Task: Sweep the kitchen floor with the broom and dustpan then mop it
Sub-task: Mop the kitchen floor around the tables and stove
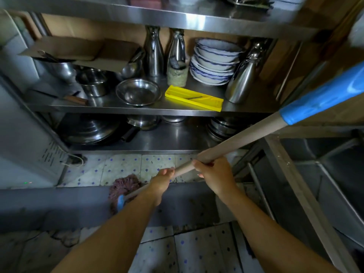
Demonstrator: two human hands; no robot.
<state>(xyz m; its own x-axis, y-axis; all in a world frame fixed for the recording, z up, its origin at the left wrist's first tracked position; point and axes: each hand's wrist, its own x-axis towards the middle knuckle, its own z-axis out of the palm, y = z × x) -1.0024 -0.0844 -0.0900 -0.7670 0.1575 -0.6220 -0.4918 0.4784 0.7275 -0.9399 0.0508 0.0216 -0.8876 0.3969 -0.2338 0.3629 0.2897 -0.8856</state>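
A mop with a long wooden handle (242, 136) and a blue upper sleeve (323, 99) slants from the top right down to the floor. Its purplish string head (123, 186), on a blue socket, lies on the tiled floor (122, 168) in front of the steel shelves. My right hand (212, 172) grips the handle higher up. Just below it, my left hand (164, 179) grips the handle nearer the mop head. No broom or dustpan is in view.
Steel shelving (137, 109) ahead holds bowls, flasks, stacked plates and a yellow slicer (194, 97). A dark raised step (59, 203) crosses the floor. A steel sink unit (315, 174) stands at the right, a white appliance (21, 134) at the left.
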